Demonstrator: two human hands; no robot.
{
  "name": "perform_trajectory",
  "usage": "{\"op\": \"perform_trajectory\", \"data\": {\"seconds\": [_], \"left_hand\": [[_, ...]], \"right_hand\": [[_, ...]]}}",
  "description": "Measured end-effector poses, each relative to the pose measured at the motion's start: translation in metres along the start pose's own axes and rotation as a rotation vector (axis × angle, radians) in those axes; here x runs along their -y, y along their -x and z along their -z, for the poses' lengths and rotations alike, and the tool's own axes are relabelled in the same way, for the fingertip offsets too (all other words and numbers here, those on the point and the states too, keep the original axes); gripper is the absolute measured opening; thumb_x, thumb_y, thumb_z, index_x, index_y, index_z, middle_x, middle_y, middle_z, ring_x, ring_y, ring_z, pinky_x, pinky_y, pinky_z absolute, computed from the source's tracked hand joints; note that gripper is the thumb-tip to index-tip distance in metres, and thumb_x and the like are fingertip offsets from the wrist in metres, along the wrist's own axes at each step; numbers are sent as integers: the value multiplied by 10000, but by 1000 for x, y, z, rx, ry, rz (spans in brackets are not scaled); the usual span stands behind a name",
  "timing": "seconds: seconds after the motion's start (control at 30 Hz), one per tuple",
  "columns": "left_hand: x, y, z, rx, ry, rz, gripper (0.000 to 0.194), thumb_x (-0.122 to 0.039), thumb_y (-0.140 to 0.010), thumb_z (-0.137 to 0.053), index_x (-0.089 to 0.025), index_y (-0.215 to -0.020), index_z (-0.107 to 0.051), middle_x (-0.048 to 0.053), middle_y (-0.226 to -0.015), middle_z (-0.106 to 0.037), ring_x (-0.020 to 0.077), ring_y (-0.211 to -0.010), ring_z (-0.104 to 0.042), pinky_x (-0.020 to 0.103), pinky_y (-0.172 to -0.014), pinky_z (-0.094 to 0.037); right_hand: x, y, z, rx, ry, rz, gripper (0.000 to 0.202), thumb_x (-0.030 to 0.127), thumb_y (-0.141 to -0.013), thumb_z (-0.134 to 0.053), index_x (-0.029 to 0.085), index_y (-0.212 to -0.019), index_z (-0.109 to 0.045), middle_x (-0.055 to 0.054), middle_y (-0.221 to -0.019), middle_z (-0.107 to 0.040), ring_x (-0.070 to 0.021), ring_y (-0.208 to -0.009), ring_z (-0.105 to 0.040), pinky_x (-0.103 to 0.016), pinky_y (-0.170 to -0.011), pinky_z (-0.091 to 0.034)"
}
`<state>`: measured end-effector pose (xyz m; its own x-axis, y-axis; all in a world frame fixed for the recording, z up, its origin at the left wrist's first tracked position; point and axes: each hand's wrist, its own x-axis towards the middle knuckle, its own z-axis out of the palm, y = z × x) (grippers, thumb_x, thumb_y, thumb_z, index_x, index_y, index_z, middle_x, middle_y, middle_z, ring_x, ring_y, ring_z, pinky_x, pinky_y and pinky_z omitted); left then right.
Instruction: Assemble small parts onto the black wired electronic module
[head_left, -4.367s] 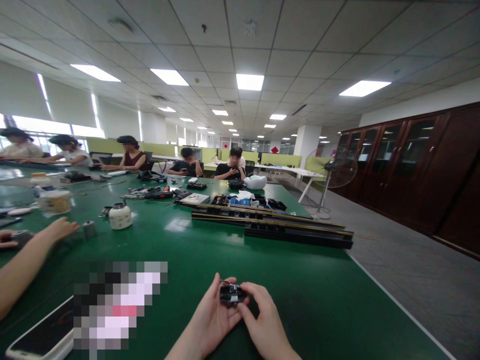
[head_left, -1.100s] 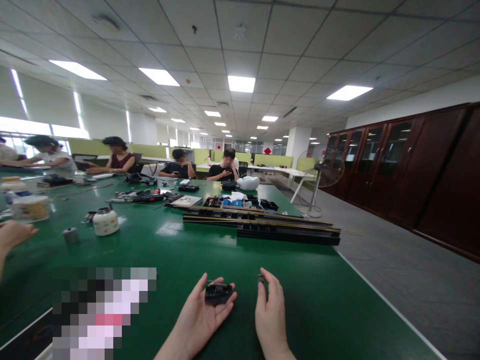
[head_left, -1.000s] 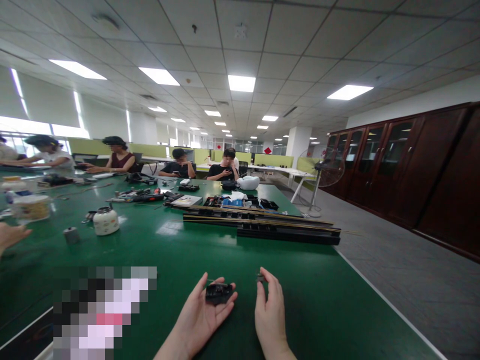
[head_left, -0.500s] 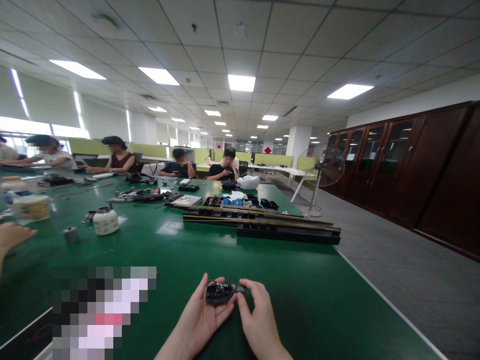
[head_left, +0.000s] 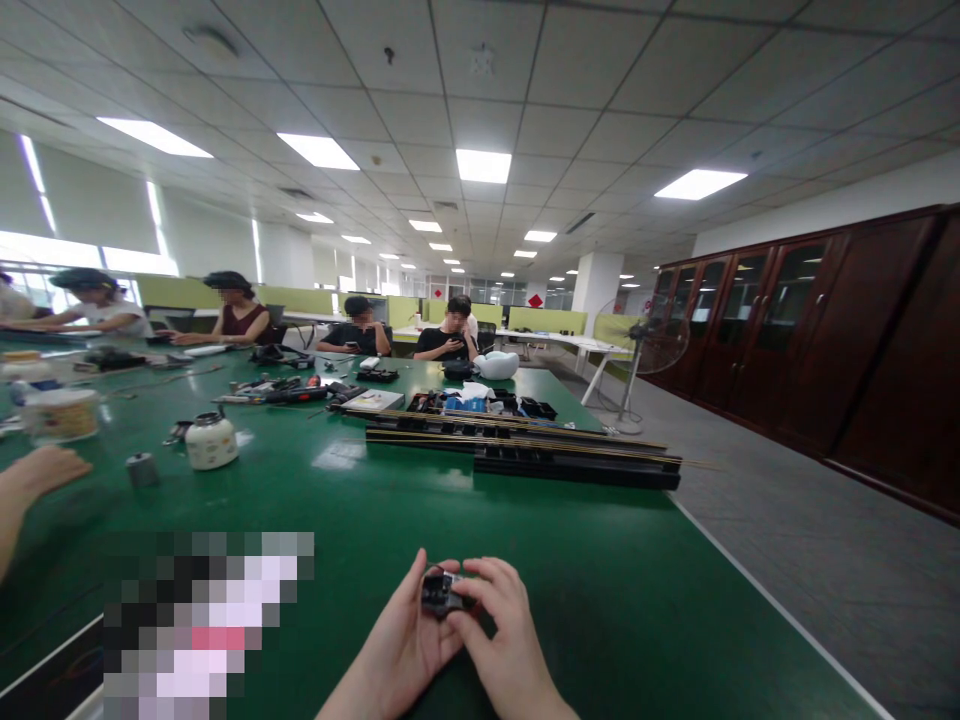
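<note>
A small black device [head_left: 437,594] with its inner parts exposed rests in the cupped palm of my left hand [head_left: 405,635], the thumb along its left side. My right hand [head_left: 508,620] bends over the right end of the device. Its fingertips press there, partly covering it. The small grey piece that was in the right fingertips is hidden now. Both hands are above the green tabletop [head_left: 360,535], near its front.
Black rails [head_left: 577,470] with thin brass-coloured rods lie across the table ahead. On the left are a white jar [head_left: 211,443], a grey cylinder [head_left: 142,470], a tub [head_left: 64,415] and another person's hand [head_left: 49,470]. Tools [head_left: 292,390] lie farther back. Several people sit beyond.
My right hand has moved left onto the device, and the grey piece in its fingertips has gone out of sight. The device has turned slightly. The other person's hand at left reaches farther in.
</note>
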<state>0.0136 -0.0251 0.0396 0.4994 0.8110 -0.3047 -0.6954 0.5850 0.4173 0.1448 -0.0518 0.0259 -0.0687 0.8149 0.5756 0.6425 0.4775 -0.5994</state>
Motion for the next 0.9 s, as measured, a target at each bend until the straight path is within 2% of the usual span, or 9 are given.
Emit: {"op": "perform_trajectory", "data": {"seconds": [0.23,0.33,0.53,0.8,0.9], "left_hand": [[2,0,1,-12,-16,7,182,-336,-769,-535,-158,-752,-567,22,-664,-641,114,-545,-596,217,-532,-443],[4,-1,4,-15,-52,31,182,-349,-754,-550,-167,-755,-564,30,-687,-647,138,-579,-615,223,-531,-445],[3,-2,5,-47,-96,10,189,-354,-760,-538,-169,-790,-564,45,-721,-659,169,-624,-636,265,-595,-467],[0,-1,4,-72,-112,8,221,-369,-773,-514,-156,-814,-558,47,-648,-658,171,-556,-629,275,-573,-466],[-1,1,4,-80,-166,12,243,-387,-748,-545,-161,-835,-546,55,-693,-668,185,-607,-645,267,-572,-464]], "right_hand": [[5,-1,2,57,95,-41,259,178,-683,-634,315,-903,-643,0,-1029,-623,-222,-1046,-490,-407,-915,-370],[9,-2,4,95,71,-49,257,169,-667,-635,318,-876,-654,2,-981,-637,-235,-1020,-497,-421,-900,-369],[11,-3,5,79,17,-40,268,143,-649,-620,315,-850,-665,-3,-927,-647,-235,-957,-521,-415,-853,-390],[13,-2,8,136,-7,-9,339,137,-699,-570,322,-976,-632,-15,-989,-627,-199,-961,-531,-372,-845,-402],[10,-1,7,113,-63,3,384,108,-692,-553,308,-1015,-609,-14,-1005,-629,-197,-972,-534,-375,-869,-400]]}}
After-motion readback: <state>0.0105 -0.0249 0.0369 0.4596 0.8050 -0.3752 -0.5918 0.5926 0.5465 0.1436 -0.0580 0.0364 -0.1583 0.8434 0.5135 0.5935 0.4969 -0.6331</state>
